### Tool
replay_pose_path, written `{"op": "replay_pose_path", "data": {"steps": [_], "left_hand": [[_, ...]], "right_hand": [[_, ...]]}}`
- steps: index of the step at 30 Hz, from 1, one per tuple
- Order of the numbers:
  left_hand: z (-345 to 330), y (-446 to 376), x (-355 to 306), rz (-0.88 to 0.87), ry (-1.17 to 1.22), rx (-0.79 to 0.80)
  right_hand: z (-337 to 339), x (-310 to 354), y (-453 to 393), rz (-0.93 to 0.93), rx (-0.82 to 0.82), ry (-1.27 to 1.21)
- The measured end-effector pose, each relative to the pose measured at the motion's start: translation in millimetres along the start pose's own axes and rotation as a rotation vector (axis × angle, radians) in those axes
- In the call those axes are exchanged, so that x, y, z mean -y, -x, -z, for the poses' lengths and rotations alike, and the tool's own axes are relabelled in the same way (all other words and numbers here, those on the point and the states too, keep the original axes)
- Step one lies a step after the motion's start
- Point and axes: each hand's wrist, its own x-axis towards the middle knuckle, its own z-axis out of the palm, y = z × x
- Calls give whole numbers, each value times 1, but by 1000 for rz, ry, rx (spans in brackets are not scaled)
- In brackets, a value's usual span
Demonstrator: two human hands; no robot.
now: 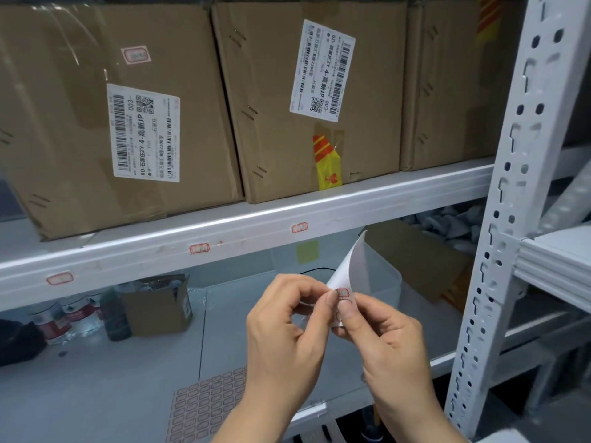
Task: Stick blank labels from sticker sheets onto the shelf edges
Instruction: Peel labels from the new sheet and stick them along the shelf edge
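We hold a curled sticker sheet (pixel 347 276) below the shelf edge (pixel 256 231), which already carries three red-framed labels (pixel 299 227). Our left hand (pixel 287 327) and right hand (pixel 380 334) both pinch it, thumbs meeting at one label. Another sheet (pixel 204 407) lies on the lower shelf; cardboard boxes (pixel 112 116) stand above.
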Motion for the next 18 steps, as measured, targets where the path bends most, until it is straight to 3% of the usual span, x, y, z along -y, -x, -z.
{"op": "replay_pose_path", "data": {"steps": [3, 9, 18], "left_hand": [[-1, -1, 2, 30, 9, 34], [-3, 0, 5, 101, 44, 114], [-10, -4, 0, 112, 50, 160]], "right_hand": [[3, -3, -1, 28, 38, 25], [9, -7, -7, 99, -59, 228], [22, -14, -13, 80, -88, 262]]}}
